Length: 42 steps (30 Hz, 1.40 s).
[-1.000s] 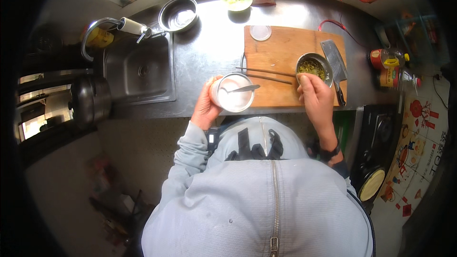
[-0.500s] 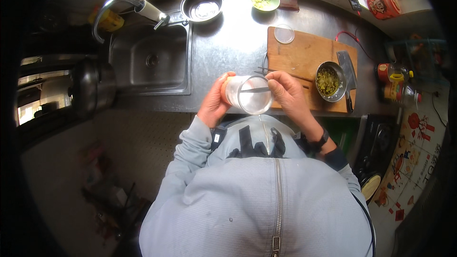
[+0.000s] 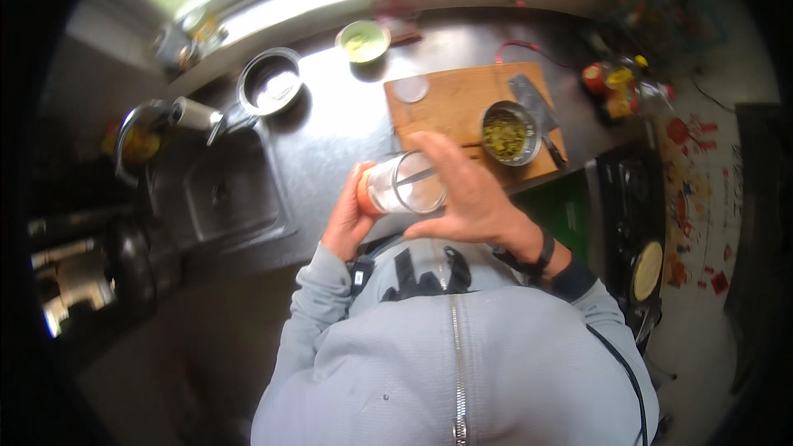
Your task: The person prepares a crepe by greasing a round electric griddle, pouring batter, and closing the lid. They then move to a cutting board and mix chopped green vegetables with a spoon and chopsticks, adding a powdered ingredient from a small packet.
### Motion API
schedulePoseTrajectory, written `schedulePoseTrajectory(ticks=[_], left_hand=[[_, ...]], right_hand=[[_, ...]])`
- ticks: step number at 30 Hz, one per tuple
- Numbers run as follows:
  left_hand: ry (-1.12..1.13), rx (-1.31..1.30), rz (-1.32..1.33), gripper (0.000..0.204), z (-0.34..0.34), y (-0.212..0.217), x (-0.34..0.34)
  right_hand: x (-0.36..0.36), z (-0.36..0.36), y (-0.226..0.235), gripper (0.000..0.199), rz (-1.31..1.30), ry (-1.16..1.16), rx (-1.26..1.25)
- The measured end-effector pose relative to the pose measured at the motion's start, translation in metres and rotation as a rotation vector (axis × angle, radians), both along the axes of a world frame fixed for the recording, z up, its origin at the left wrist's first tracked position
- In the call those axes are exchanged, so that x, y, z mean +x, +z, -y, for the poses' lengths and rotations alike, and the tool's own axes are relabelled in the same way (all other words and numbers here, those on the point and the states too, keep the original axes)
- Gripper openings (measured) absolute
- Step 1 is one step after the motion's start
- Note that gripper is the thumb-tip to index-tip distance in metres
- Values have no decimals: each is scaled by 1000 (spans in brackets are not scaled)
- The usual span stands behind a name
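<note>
Holding a clear jar [image 3: 405, 186] at frame centre, the left hand [image 3: 349, 219] is gripping its orange base while the right hand [image 3: 471, 198] is cupping its open mouth, below the cutting board [image 3: 462, 103].

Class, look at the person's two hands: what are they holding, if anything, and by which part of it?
A clear glass jar tipped on its side. The left hand grips its orange base end; the right hand covers its open mouth end.

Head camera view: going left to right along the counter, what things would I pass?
Sink → steel pan → green bowl → clear jar held in both hands → steel bowl of chopped greens → cleaver → red and yellow bottles.
</note>
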State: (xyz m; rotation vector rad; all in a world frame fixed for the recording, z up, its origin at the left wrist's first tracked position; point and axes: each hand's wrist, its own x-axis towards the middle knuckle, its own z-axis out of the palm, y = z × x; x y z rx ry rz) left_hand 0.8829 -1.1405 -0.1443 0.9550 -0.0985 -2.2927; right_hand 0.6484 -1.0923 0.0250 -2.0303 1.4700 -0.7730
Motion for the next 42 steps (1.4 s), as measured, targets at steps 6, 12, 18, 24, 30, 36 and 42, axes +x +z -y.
schedulePoseTrajectory(ticks=[6, 12, 18, 24, 30, 36, 42], left_hand=[[-10, 31, -56, 37, -2, 2, -41], [289, 67, -18, 34, -21, -2, -61], [276, 26, -64, 49, -34, 16, -124], [321, 9, 136, 66, -44, 26, -154], [300, 42, 5, 82, -53, 6, -105], [379, 10, 36, 52, -88, -15, -22], [540, 21, 13, 45, -130, -17, 61]], right_hand=[[-43, 7, 23, 113, 65, 194, 133], [-139, 38, 22, 114, -71, 145, 69], [-156, 48, 14, 103, 22, 465, 37], [-142, 68, 7, 82, 44, 481, -14], [-137, 125, -35, 83, -53, 285, 1], [-179, 223, -86, 89, -372, -214, 59], [-217, 311, -133, 91, -500, -606, 120]])
